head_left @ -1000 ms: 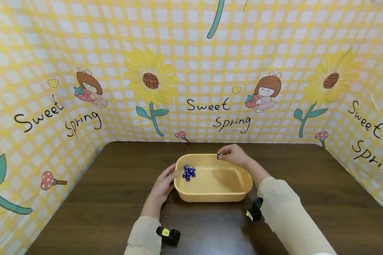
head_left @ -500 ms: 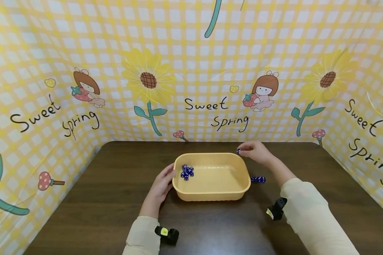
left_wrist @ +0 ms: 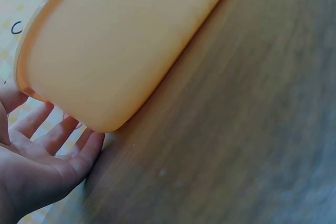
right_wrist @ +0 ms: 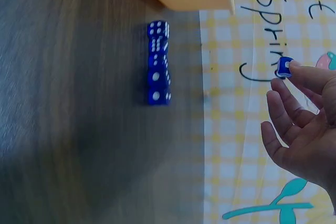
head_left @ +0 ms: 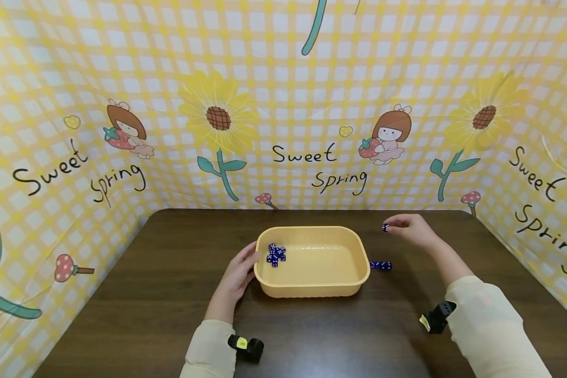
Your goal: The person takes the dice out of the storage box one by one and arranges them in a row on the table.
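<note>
My left hand rests at the left end of a yellow plastic basin, fingers against its outer wall and thumb by the rim, as the left wrist view also shows. Inside the basin, towards that end, lies a cluster of blue dice with white dots. My right hand is raised over the table right of the basin, pinching one blue die between thumb and finger. Beneath it, a straight row of several blue dice lies on the table, extending rightward from near the basin's right wall.
The dark wooden table carries the basin near its middle. A yellow checked cloth with printed flowers surrounds the back and sides. Black wrist cameras are strapped at the left sleeve and right sleeve.
My right hand has moved from above the basin to the right, still pinching the die, uncovering the row of dice. My left hand stays at the basin's end.
</note>
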Available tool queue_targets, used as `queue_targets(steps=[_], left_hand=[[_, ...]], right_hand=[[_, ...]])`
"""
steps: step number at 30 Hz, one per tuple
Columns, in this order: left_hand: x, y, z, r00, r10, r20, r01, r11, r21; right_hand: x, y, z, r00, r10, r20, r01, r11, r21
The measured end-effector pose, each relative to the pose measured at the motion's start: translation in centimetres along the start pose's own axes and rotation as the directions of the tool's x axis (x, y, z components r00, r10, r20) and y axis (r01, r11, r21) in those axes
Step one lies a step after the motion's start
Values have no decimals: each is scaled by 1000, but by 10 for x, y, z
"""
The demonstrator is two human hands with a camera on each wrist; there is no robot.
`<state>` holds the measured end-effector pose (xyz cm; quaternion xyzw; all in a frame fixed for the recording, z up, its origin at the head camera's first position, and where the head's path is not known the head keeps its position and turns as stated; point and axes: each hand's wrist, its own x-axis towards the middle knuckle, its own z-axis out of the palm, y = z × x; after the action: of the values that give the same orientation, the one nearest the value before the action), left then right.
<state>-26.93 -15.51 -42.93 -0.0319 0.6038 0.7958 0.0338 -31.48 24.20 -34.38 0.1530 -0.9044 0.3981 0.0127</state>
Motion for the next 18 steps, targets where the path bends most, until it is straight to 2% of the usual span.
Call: queue_targets(steps=[8,18], left_hand=[[1,1,0,1000,3,8,-3,1000,3],[0,0,0,1000,-2,9,2,1000,4]], right_hand=[[-12,15,-5,1000,0,-24,0,1000,-13],[-27,38,4,1000,-1,3,1,999,42]])
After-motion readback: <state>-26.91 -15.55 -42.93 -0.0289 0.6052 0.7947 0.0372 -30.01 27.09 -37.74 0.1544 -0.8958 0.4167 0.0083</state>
